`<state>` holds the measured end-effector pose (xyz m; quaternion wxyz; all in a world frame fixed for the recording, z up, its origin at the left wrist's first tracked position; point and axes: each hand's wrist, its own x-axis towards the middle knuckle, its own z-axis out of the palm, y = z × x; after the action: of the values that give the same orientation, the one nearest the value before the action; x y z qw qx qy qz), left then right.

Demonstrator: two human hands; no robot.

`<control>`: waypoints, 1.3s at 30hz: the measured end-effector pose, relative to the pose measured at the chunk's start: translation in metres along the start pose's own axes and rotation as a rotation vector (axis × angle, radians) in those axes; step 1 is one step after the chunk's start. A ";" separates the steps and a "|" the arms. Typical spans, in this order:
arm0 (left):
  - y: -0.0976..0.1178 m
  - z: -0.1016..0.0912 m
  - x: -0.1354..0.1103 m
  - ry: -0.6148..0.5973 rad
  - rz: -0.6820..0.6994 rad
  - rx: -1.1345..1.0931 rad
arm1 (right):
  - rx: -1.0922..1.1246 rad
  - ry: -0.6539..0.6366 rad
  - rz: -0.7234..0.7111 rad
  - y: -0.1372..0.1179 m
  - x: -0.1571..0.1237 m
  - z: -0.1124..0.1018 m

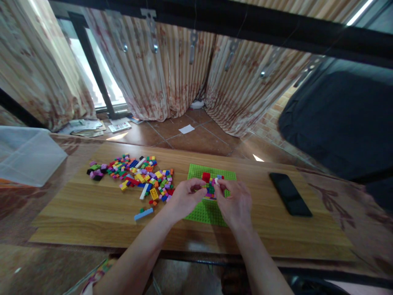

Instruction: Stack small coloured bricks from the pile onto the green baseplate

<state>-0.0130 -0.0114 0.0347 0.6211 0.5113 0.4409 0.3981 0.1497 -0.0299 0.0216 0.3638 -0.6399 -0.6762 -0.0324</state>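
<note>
On the wooden board a green baseplate (208, 213) lies under both my hands. Bricks of several colours form a small build (211, 190) on it, with a red brick (206, 177) at its far left. My right hand (236, 201) is closed in a pinch on a small white brick (216, 180), over the build's far right part. At the build's left side my left hand (186, 199) has its thumb and fingers curled together; whatever is between them is too small to make out. The fingers hide part of the build.
Loose toy bricks (139, 176) are heaped on the board's left, with a long light-blue brick (143, 214) nearer me. A black phone (290, 194) lies at right. A translucent plastic bin (27, 155) stands far left. A dark bar (196, 24) crosses overhead.
</note>
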 end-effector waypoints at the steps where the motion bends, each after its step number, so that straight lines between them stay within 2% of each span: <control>1: 0.000 0.000 0.000 0.001 -0.001 0.006 | -0.009 -0.007 0.002 -0.001 -0.001 0.001; 9: -0.003 -0.003 0.000 -0.018 0.010 0.034 | -0.072 0.010 0.021 -0.004 -0.003 0.002; 22: -0.007 -0.005 0.003 -0.059 0.060 0.131 | -0.013 -0.031 0.012 -0.005 -0.003 0.002; 26: -0.005 -0.005 0.001 -0.055 0.039 0.121 | 0.086 0.060 0.027 -0.001 0.000 -0.005; 29: -0.004 -0.004 0.000 -0.051 0.021 0.100 | 0.078 0.142 0.010 0.006 0.004 -0.010; 35: -0.004 -0.004 0.001 -0.046 0.021 0.101 | 0.045 0.066 -0.061 0.011 0.004 -0.006; 39: -0.005 -0.004 0.002 -0.052 0.025 0.125 | 0.047 0.031 -0.054 0.010 0.002 0.000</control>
<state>-0.0161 -0.0090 0.0292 0.5944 0.5646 0.4420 0.3640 0.1585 -0.0260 0.0183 0.3880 -0.6123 -0.6879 -0.0362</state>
